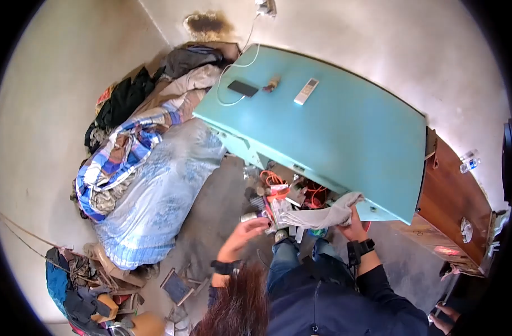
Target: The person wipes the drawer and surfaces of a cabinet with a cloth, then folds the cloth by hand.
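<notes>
My right hand [352,227] is closed on one end of a light grey cloth [317,217], raised near the front edge of the teal table [329,134]. The cloth stretches left across a pile of clutter. My left hand [246,236] is held out with its fingers extended, apart from the cloth. A pale cylindrical container [249,216] lies right beyond its fingers. Under the table edge, the clutter includes orange cord [273,178], small boxes and papers. The lower part of the pile is hidden by the cloth and my legs.
On the table lie a white remote control [307,91] and a dark phone [243,88] with a white cable. A bed [166,190] with bunched blankets stands left. Piled clothes and scraps [93,291] fill the lower left. A brown wooden cabinet [455,193] stands right.
</notes>
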### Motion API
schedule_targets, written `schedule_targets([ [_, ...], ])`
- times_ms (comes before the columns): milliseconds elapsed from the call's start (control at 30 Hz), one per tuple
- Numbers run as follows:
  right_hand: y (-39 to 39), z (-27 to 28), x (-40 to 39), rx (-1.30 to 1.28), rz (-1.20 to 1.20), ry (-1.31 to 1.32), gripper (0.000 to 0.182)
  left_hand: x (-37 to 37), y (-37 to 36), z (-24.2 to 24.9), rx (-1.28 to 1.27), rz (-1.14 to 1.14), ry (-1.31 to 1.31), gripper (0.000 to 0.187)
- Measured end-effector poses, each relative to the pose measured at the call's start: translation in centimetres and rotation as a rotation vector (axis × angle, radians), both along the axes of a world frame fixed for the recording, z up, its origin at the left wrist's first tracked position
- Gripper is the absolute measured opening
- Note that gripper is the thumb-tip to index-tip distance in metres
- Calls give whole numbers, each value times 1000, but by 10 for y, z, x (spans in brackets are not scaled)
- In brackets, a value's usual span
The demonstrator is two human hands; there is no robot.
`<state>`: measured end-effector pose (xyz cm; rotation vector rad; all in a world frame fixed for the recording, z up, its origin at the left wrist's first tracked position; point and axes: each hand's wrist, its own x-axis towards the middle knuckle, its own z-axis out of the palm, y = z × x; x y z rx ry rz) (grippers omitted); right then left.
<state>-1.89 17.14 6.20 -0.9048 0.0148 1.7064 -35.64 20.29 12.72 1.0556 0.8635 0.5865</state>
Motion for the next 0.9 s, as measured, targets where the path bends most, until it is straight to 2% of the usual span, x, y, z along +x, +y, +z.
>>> schedule_targets([
  [67, 3, 2, -9, -51, 34, -6, 38, -22, -12, 69, 202, 54, -51, 50],
  [133, 4, -7, -16, -22, 24, -23, 38, -39, -34, 125, 317, -46, -278, 63],
  [200, -2, -13, -22, -2, 9, -38, 38, -38, -49, 125, 642, -350, -790, 74],
  [233, -4, -14, -23, 13, 26, -13, 38, -35, -63, 129, 698, -473, -832, 81],
  [267, -4, -14, -23, 30, 43, 14, 39, -23, -72, 154, 754, -600, -869, 88],
  [367, -16, -10, -27, 41, 18, 34, 42, -14, -111, 181, 623, -840, -742, 98],
  [400, -19, -14, -24, 38, -14, 47, 42, -14, -118, 201, 575, -685, -700, 78],
  [500, -30, -38, -11, -40, -26, 61, 38, -17, -154, 218, 671, -557, -631, 71],
  [600, -31, -56, -2, -109, 65, 32, 40, -32, -202, 233, 826, -423, -587, 63],
  [733, -8, -73, -11, -62, 164, 69, 40, -69, -284, 254, 1246, -238, -619, 53],
  [833, 7, -54, -34, 7, 168, 82, 37, -93, -336, 264, 1624, -151, -731, 45],
  [900, 11, -43, -47, 64, 166, 148, 36, -107, -340, 254, 1758, -44, -842, 40],
])
